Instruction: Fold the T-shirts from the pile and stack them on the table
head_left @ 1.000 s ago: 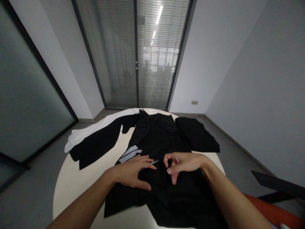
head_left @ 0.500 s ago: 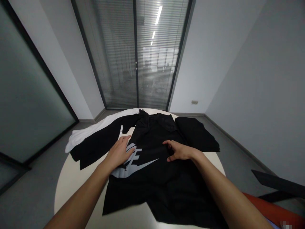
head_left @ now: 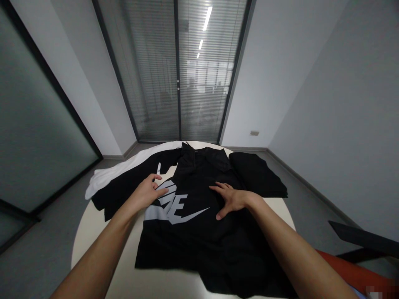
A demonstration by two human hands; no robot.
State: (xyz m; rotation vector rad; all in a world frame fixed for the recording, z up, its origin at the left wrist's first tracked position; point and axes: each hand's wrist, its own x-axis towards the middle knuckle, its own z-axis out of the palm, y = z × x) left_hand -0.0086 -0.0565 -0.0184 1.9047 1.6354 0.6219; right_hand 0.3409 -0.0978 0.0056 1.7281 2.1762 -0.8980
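As viewed from head camera, largest item first:
Bench (head_left: 102, 257): round, pale, carries all the garments.
Black shirt (head_left: 199, 236): spread flat at centre, grey logo (head_left: 174, 207) facing up; no fold made, hem near edge rumpled.
Other garments: black piece (head_left: 258, 174) on right, white piece (head_left: 115, 170) on left.
Left hand (head_left: 146, 193): open, fingers loosely curled, at shirt's left edge, gripping nothing.
Right hand (head_left: 232, 199): open, palm flat on shirt.

One round table (head_left: 93, 232) carries the clothes. Black garments number four: a printed black shirt (head_left: 193, 236), a black piece (head_left: 124, 191) to its left, another (head_left: 205, 166) beyond it, and a folded one (head_left: 258, 174) (at right). One white garment (head_left: 115, 170). Two hands: left hand (head_left: 145, 193), right hand (head_left: 232, 199).
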